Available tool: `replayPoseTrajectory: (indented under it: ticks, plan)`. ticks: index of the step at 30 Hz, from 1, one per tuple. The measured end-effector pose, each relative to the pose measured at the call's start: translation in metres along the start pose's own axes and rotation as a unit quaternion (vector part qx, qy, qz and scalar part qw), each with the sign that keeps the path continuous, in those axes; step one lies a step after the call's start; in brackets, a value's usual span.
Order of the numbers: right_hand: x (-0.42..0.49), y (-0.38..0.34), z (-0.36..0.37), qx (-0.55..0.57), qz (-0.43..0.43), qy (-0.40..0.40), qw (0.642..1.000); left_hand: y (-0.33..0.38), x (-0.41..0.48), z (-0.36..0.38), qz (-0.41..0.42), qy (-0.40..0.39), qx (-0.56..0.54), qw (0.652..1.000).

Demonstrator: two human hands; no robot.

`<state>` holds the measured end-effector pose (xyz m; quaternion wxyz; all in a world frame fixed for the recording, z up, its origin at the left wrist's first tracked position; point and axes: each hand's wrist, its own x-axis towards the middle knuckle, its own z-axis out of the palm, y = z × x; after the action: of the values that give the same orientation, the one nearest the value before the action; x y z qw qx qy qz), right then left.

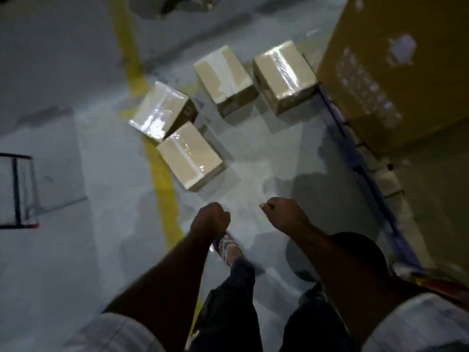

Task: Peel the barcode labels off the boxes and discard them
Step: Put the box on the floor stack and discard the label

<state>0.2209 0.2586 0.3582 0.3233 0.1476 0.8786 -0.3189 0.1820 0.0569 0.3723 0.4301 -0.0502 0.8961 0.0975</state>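
Several small brown cardboard boxes sealed with shiny clear tape lie on the grey floor ahead of me. The nearest box (191, 156) sits on the yellow line, another box (162, 110) lies just behind it to the left, and two more stand farther back: a middle box (224, 80) and a right box (284, 74). No barcode label is visible on them from here. My left hand (210, 219) hangs in a loose fist, short of the nearest box. My right hand (284, 214) is also curled shut, and nothing shows in either hand.
A large yellow-brown carton (396, 67) stands at the right on a blue pallet edge (360, 168). A yellow floor line (157, 168) runs from far to near. A dark metal frame (17, 189) is at the left. My legs and one shoe (228, 247) are below.
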Motion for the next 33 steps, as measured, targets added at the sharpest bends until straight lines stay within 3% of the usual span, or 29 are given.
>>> replayPoseTrajectory:
  ticks: [7,13,18,20,26,28,33]
  plan:
    - [0.078,-0.126,0.027,-0.038,-0.06,-0.025,0.997,-0.095,0.047,-0.083,-0.1,0.044,-0.16,0.981]
    - [0.187,-0.164,0.048,-0.083,-0.11,-0.082,0.987,-0.137,0.118,-0.095,-0.134,0.025,-0.206,0.969]
    - [0.337,-0.154,0.104,-0.118,-0.127,-0.111,0.979,-0.171,0.252,-0.045,-0.187,0.03,-0.275,0.943]
    - [0.389,-0.147,0.13,-0.121,-0.067,-0.114,0.984,-0.176,0.304,-0.011,-0.206,0.032,-0.309,0.928]
    - [0.477,-0.105,0.207,-0.032,0.008,-0.124,0.992,-0.21,0.429,0.091,-0.223,0.078,-0.489,0.839]
    - [0.485,-0.103,0.211,-0.053,-0.012,-0.114,0.992,-0.213,0.433,0.101,-0.221,0.083,-0.511,0.826]
    - [0.444,-0.151,0.159,-0.14,-0.092,-0.079,0.983,-0.216,0.364,0.03,-0.173,0.16,-0.522,0.82]
